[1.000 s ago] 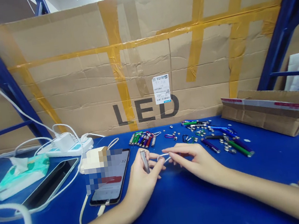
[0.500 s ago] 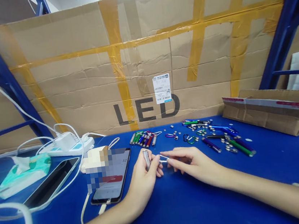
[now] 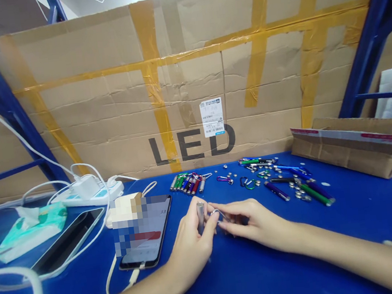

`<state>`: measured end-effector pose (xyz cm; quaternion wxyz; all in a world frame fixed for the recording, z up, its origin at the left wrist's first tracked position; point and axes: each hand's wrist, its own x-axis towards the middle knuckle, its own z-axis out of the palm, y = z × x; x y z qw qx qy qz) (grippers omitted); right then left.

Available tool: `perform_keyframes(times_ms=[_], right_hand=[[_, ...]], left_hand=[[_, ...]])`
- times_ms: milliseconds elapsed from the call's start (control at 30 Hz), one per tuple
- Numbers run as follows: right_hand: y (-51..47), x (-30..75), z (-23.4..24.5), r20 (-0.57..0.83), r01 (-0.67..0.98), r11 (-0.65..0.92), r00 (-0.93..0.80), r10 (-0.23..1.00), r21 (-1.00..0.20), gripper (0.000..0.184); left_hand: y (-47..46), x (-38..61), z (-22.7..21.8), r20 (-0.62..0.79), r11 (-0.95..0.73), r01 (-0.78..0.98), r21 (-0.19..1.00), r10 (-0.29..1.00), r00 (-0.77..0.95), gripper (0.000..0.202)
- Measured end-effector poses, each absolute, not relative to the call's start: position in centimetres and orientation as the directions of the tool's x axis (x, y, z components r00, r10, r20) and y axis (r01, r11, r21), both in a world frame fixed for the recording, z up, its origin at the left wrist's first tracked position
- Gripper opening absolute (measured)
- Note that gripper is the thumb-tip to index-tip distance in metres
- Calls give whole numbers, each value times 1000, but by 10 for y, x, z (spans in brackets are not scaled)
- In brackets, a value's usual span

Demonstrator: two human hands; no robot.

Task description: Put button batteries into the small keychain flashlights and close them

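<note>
My left hand [image 3: 192, 237] is closed around a small silver flashlight tube [image 3: 200, 214], whose end stands up between thumb and fingers. A silver carabiner clip [image 3: 222, 214] lies between my two hands. The thumb and fingers of my right hand [image 3: 257, 219] pinch this clip, and my left thumb touches its near end. Whether the clip joins the tube is hidden by my fingers. Just beyond my left hand, a row of small coloured flashlights with clips [image 3: 188, 184] lies on the blue table [image 3: 264, 272].
Loose coloured tubes [image 3: 316, 193], small metal rings [image 3: 300, 192] and coloured clips [image 3: 250, 184] lie to the right. At left are a lit phone [image 3: 150, 238], a second phone [image 3: 69, 239], a tissue pack [image 3: 34, 229], a power strip [image 3: 111, 190] and cables. A cardboard box [image 3: 353, 146] stands back right.
My hands have come closer together. The silver tube has tipped more upright, shifting slightly right, and the carabiner clip has turned between my fingers. The phone's number went from 32 to 33.
</note>
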<state>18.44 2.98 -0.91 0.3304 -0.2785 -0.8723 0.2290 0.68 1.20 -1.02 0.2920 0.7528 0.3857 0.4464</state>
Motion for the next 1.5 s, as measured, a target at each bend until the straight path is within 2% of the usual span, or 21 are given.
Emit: perform_keyframes(times_ms=[200, 467, 767, 967, 1100, 1333, 1500], right_hand=[[27, 185, -5, 449, 385, 795, -670, 590, -470, 41], [27, 186, -3, 469, 373, 823, -687, 555, -429, 32], [28, 188, -4, 506, 359, 858, -697, 508, -367, 32], [30, 190, -3, 504, 367, 869, -710, 492, -332, 31], [32, 190, -4, 495, 375, 859, -704, 509, -349, 33], [26, 183, -5, 484, 307, 823, -690, 538, -477, 30], [25, 184, -4, 483, 350, 844, -702, 523, -406, 31]], left_hand=[[11, 8, -8, 444, -539, 364, 760, 839, 315, 16], [8, 8, -7, 448, -547, 389, 741, 835, 320, 14], [8, 8, -6, 474, -576, 381, 724, 816, 331, 13], [16, 7, -13, 431, -496, 298, 816, 865, 259, 15], [18, 6, -14, 416, -480, 292, 827, 873, 257, 23], [13, 8, -10, 424, -509, 312, 802, 854, 301, 24], [15, 9, -12, 417, -511, 341, 789, 853, 313, 21]])
